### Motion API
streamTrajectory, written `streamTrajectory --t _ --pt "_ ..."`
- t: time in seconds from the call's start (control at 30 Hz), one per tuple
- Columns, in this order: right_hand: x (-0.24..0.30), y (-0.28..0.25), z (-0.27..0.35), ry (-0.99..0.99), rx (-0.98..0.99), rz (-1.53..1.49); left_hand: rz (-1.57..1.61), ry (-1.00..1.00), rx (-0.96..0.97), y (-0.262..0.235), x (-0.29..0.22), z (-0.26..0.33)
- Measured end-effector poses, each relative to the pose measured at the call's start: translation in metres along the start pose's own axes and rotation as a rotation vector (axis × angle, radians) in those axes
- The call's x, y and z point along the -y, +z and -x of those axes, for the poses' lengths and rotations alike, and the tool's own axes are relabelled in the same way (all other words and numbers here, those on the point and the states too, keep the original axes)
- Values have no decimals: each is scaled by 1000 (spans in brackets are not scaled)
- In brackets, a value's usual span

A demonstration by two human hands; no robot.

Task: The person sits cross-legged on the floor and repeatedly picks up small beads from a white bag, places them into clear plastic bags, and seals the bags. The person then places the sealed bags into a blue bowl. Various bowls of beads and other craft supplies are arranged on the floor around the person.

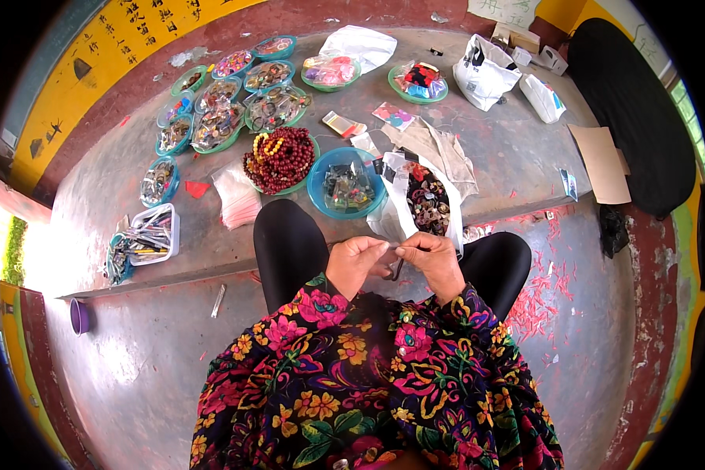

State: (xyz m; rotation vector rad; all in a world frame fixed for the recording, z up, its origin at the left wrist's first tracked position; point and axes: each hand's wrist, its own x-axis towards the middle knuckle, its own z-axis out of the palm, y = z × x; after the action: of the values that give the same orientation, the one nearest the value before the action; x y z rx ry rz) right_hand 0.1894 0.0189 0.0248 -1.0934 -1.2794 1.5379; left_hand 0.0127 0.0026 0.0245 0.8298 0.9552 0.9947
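My left hand (pixel 356 262) and my right hand (pixel 435 262) meet in front of my lap, thumbs and fingertips pinched close together. A small dark, narrow piece (pixel 397 271) shows below my right fingertips; its kind is too small to tell. Whatever lies between the left fingertips is hidden. Just beyond the hands, a white bag (pixel 395 196) stands open, full of dark, shiny small pieces (pixel 429 202). Beside it on the left is a blue basin (pixel 315 184) with small clear packets (pixel 348 186) in it.
A basin of dark red bead strings (pixel 280 160) stands left of the blue one. Further back are several basins of small goods (pixel 269 74) and a white bag (pixel 486 74). A white tray of pens (pixel 153 235) sits at the left. Red scraps (pixel 552 282) litter the lower floor.
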Motion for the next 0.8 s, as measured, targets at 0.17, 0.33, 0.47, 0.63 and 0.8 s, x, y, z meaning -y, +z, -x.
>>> streamTrajectory --t 0.17,0.33,0.47,0.63,0.8 --pt "3 4 2 -71 -22 7 -133 34 -43 -3 2 -1" --pt "5 -1 4 69 -55 -42 -189 21 -54 -4 -7 -1" --pt "-4 -3 1 47 -91 -123 -124 76 -52 -10 7 -7" --pt "-2 -3 2 35 -74 -88 -145 108 -1 -9 9 -7" --pt "-7 -2 2 53 -65 -117 -82 102 -57 -8 10 -7"
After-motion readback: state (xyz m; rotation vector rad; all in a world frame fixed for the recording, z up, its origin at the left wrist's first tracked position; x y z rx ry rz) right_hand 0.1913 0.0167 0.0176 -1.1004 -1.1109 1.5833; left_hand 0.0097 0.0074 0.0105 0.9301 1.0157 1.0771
